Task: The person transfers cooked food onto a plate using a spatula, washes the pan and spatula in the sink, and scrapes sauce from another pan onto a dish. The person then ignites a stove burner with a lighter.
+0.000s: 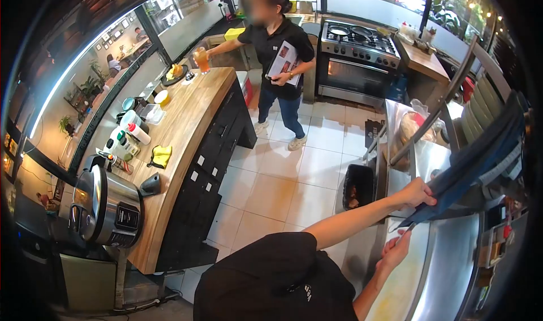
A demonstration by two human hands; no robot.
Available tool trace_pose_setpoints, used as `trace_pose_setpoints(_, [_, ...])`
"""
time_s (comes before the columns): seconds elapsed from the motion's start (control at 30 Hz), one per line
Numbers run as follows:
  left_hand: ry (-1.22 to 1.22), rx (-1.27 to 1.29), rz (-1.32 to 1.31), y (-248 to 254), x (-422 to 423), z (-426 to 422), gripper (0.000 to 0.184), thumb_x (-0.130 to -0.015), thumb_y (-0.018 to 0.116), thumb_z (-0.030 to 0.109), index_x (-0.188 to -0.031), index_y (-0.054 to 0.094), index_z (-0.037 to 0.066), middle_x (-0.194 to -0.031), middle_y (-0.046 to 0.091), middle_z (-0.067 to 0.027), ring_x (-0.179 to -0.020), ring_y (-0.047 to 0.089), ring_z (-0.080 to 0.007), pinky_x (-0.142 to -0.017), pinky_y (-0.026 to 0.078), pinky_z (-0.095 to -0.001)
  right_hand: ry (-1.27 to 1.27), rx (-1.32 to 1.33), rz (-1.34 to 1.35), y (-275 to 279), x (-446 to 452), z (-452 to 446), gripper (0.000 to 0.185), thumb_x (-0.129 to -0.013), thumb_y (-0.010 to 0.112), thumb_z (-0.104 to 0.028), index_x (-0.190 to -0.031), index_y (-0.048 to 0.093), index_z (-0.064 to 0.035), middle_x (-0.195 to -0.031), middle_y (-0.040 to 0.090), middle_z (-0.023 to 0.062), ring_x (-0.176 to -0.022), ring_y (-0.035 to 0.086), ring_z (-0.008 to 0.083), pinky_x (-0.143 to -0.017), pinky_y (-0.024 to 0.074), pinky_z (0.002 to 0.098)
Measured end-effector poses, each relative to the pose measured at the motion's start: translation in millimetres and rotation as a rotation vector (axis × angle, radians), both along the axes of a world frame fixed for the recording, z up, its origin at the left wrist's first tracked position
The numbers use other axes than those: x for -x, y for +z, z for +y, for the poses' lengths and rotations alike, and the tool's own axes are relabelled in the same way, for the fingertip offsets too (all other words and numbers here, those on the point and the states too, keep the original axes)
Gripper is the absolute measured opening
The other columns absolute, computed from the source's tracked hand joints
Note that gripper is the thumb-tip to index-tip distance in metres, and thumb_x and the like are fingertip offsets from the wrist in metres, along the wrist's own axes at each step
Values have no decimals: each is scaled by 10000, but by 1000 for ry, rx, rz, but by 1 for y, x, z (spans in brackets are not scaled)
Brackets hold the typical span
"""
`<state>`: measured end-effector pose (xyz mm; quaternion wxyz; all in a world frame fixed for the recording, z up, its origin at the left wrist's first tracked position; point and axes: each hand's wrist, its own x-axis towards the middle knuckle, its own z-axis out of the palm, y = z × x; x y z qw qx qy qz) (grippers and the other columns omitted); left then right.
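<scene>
A long piece of dark blue cloth [469, 168] stretches down from the upper right, beside a metal rack. My left hand [417, 194] is closed round its lower part, arm reaching out. Just below, my right hand [395, 249] has its fingers pinched at the cloth's narrow hanging end. Under both hands is a steel counter [447, 270] with a pale board [404, 281] along its near side. The cloth's upper end blurs into the dark edge of the view.
A co-worker [283, 49] stands by the wooden counter [192, 114], holding a glass mug [201, 59] and printed sheets. Bottles, a yellow cloth [160, 157] and a large cooker [107, 205] line that counter. A stove [359, 60] stands behind; a black bin [359, 185] sits near my arm.
</scene>
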<state>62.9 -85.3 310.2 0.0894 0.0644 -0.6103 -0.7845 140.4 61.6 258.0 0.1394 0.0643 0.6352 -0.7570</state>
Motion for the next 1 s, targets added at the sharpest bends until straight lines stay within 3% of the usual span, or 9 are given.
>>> trace_pose_setpoints(0.33, [38,3,66,-24,15,-17,166,-772,744,93,-750,684,-59,-608,605,-69,-542,571,-148,-501,471,-304,-152,-377,-102,-32,-55,46,365,-949,508,-484,-963,538,-121,-522,276,-75,-371,218,30,-331,137,203])
trace_pose_setpoints(0.6, [-539,138,-3,9,6,-1,225,-810,725,92,-762,658,-117,-621,635,-120,-566,681,-188,-475,554,-291,-104,111,-155,1,-7,12,338,-976,458,-478,-1002,574,-162,-577,309,-90,-377,227,14,-321,151,191])
trace_pose_setpoints(0.67, [-328,509,187,7,17,4,270,-827,722,242,-790,700,-24,-611,628,-97,-490,605,-151,-454,483,-326,22,158,-130,1,-9,7,349,-991,434,-466,-1001,560,-141,-542,312,-76,-365,243,10,-313,161,180])
trace_pose_setpoints(0.7, [-325,559,-93,23,9,7,272,-839,700,282,-787,708,15,-612,621,-85,-493,569,-140,-474,445,-321,28,93,-120,-3,-13,9,372,-1000,407,-469,-1011,568,-133,-549,352,-72,-376,277,17,-327,198,180])
trace_pose_setpoints(0.73, [-227,623,-20,28,8,15,270,-840,692,248,-726,679,4,-575,580,-65,-513,552,-129,-476,421,-299,58,-221,185,-10,-18,11,385,-1011,375,-457,-1014,582,-132,-563,395,-65,-397,323,40,-345,245,200])
trace_pose_setpoints(0.83, [-59,403,-51,-6,27,36,299,-844,704,233,-639,610,35,-543,457,37,-487,375,-66,-427,287,-267,91,-526,575,-21,-32,37,200,-953,435,-145,-1059,576,-51,-788,581,102,-723,565,191,-634,451,345])
trace_pose_setpoints(0.9, [100,303,74,-25,53,35,245,-870,683,156,-662,597,60,-544,429,55,-485,341,-36,-399,237,-236,54,-505,546,-35,-46,67,201,-959,460,-170,-1063,575,-43,-796,593,107,-721,572,182,-640,455,334])
trace_pose_setpoints(0.97, [89,369,148,-36,71,26,212,-906,644,173,-804,612,-10,-684,543,-2,-596,468,-91,-531,385,-268,-114,-200,110,-45,-60,105,234,-982,473,-236,-1039,573,-32,-613,475,-2,-585,484,101,-549,414,315])
trace_pose_setpoints(1.0, [88,469,244,-48,77,21,233,-924,623,190,-887,619,-40,-758,601,-38,-656,515,-126,-603,438,-292,-203,-451,238,-59,-58,145,199,-961,515,-182,-1064,565,-20,-653,517,19,-609,494,95,-575,428,289])
